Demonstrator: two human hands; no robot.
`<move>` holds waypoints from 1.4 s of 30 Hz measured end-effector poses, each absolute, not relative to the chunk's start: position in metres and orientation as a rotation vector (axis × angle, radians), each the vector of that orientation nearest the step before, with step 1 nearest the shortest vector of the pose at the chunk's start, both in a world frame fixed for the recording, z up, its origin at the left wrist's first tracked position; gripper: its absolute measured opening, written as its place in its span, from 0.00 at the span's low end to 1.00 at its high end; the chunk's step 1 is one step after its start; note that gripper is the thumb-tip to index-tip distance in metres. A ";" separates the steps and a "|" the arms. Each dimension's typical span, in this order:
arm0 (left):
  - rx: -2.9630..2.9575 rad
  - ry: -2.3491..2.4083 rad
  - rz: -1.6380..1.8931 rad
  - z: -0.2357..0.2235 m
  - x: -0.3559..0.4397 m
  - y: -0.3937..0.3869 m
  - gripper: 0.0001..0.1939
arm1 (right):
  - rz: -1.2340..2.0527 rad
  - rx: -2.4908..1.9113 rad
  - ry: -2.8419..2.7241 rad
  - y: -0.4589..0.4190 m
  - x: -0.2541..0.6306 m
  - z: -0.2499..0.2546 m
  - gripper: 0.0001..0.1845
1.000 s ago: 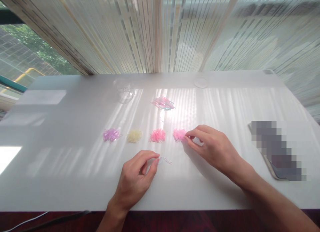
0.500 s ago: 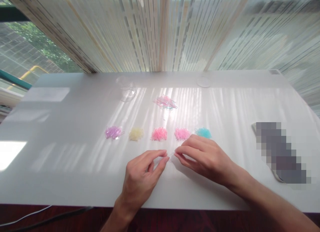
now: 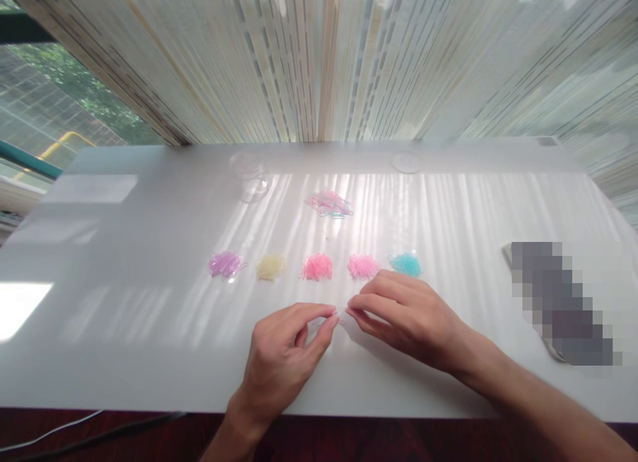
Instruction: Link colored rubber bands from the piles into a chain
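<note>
My left hand (image 3: 286, 346) is pinched, thumb and forefinger nearly meeting around what looks like a thin, pale rubber band. Just right of it, my right hand (image 3: 399, 309) is closed at the fingertips, seemingly on the same faint strand; the detail is very small. A few thin pinkish loops (image 3: 341, 323) show on the table below the fingertips. Beyond the hands runs a row of small rubber-band heaps: purple (image 3: 226, 264), yellow (image 3: 270, 266), coral pink (image 3: 318, 266), light pink (image 3: 363, 266) and blue (image 3: 405, 264). Farther back lies a mixed-colour heap (image 3: 329, 203).
A clear jar (image 3: 252, 179) lies or stands at the back left, and a clear round lid (image 3: 406, 161) at the back right. On the right is a blurred-out flat object (image 3: 558, 309). String curtains (image 3: 319, 63) border the white table's (image 3: 124, 249) far edge.
My left fingertips have moved slightly right, closer to my right fingertips, and have closed further. Loops below the hands show more clearly. The heaps have not moved.
</note>
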State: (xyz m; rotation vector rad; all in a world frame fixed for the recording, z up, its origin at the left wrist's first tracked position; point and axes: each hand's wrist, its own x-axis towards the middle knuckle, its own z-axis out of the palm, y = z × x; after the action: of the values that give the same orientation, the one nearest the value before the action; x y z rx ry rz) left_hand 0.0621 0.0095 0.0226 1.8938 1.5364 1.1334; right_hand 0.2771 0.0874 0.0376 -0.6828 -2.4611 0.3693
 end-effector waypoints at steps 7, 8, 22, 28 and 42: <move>1.857 1.583 1.101 0.020 0.062 0.011 0.03 | 0.330 -0.702 -2.468 0.087 0.276 0.037 0.10; 1.863 1.590 1.089 0.019 0.062 0.012 0.03 | 0.314 -0.740 -2.447 0.087 0.276 0.036 0.09; 1.928 1.627 1.054 0.010 0.054 0.011 0.03 | 0.188 -1.393 -2.270 0.095 0.287 0.023 0.08; 1.955 1.626 1.036 0.011 0.054 0.012 0.04 | 0.239 -1.389 -2.241 0.095 0.287 0.028 0.08; 1.971 1.614 1.033 0.011 0.055 0.013 0.04 | 0.370 -1.391 -2.262 0.091 0.285 0.030 0.06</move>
State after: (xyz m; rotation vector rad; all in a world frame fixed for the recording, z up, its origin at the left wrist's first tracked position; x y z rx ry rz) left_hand 0.0552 0.0126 0.0115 1.9713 1.6143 1.0327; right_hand 0.2845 0.0910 0.0303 -1.3914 -2.2616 0.3698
